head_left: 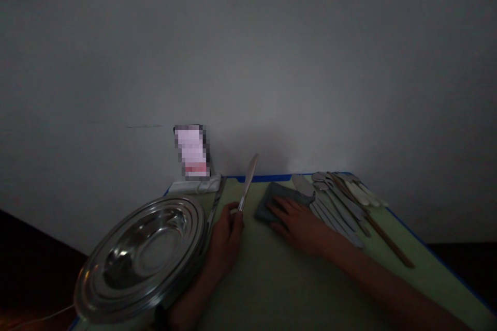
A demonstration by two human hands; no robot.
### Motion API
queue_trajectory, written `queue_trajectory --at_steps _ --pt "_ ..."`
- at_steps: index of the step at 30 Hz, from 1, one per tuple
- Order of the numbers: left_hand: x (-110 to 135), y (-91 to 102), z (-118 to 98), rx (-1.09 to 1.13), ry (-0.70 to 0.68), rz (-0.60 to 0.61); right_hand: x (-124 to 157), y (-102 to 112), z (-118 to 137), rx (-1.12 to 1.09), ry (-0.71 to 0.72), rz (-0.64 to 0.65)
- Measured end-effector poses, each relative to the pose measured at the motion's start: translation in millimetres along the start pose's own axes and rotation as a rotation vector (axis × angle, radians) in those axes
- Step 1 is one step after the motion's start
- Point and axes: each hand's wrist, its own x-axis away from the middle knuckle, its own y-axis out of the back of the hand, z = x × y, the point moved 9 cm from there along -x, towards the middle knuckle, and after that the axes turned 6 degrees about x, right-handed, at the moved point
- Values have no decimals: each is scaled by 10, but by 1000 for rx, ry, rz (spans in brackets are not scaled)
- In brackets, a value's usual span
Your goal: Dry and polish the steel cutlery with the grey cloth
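Silver metal table knife (248,181) slants up over the pale-green tabletop (264,274), its handle pinched between the left hand's (227,232) thumb and fingers — a low grip should spare skin the blade; the right hand (298,221) lies, fingers spread, on a folded grey-green cloth (278,191) — best kept flat.

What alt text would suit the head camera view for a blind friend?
A left hand holds up a metal knife while the right hand rests on a gray cloth on a green table. A shiny metal dish sits at left, assorted cutlery at right.
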Motion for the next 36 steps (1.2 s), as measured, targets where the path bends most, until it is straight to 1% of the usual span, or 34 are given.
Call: queue_trajectory --at_steps 4,7,9,11,12,14,16,17,19,20,21,22,23,25,26,28,29,31,33,36 --pt "5 -16 4 6 -1 5 1 -138 -95 9 -34 14" --pt "3 -25 9 1 6 12 4 -140 -69 26 -17 -27" --pt "0 -38 2 -7 4 31 -5 -52 -28 47 -8 -94" --pt "-1 -38 -8 -5 0 41 -21 103 -14 48 -26 -190" --pt "1 -36 -12 4 0 42 -28 197 -29 15 -48 -247" --pt "12 -27 -23 31 -2 38 -31 389 -114 -162 -102 -379" --pt "33 -20 -44 65 -18 35 -4 530 -294 -465 -199 -536" --pt "46 -18 -59 76 -32 33 20 551 -405 -645 -265 -609" --pt "71 -32 -87 75 -60 48 53 470 -570 -1024 -391 -692" --pt "82 -53 -99 60 -72 69 50 389 -594 -1205 -434 -694" --pt "89 -84 -106 38 -80 100 34 309 -568 -1366 -449 -672" --pt "94 -121 -110 6 -85 136 8 243 -501 -1497 -433 -631" --pt "98 -164 -113 -37 -92 177 -15 191 -415 -1593 -405 -587" --pt "102 -245 -114 -138 -111 250 -48 82 -229 -1716 -358 -481" --pt "103 -277 -112 -183 -119 275 -60 11 -147 -1759 -350 -421" --pt "102 -325 -107 -242 -135 306 -72 -171 -44 -1833 -389 -315" --pt "102 -341 -102 -257 -138 315 -74 -253 -33 -1861 -416 -296" --pt "103 -365 -90 -278 -141 328 -88 -365 -46 -1912 -433 -298" --pt "105 -381 -78 -297 -142 336 -117 -413 -48 -1951 -400 -290" --pt "113 -395 -66 -319 -145 347 -154 -412 11 -1929 -328 -222"
